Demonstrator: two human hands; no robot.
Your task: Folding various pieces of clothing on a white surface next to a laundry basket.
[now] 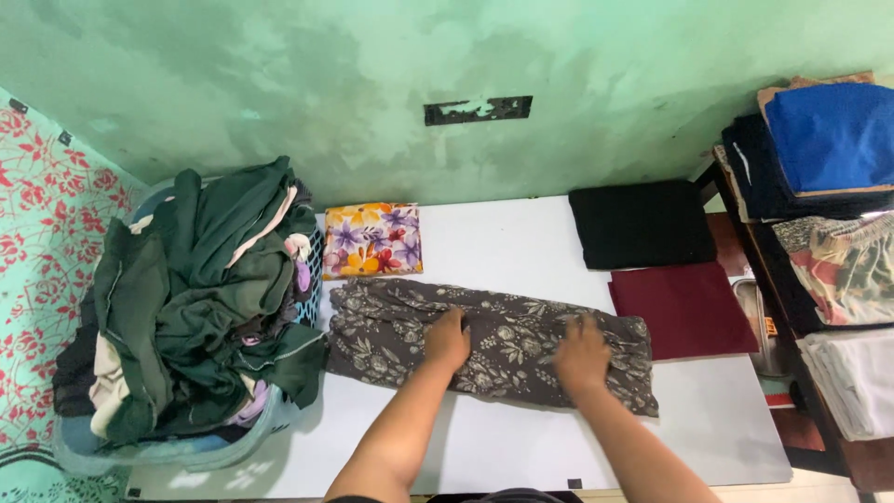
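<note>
Both hands press flat, palms down: left hand [448, 340] and right hand [581, 355] on the grey floral cloth [391, 326], folded long across the white table [521, 438]. Uneven pressure could skew its fold; its left end nearly touches the overfull laundry basket [140, 456].

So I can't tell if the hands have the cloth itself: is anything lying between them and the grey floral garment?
Nothing visible does. The left hand and right hand both press flat, directly on the grey floral garment spread across the white table. The folded clothes lie apart from it.
</note>
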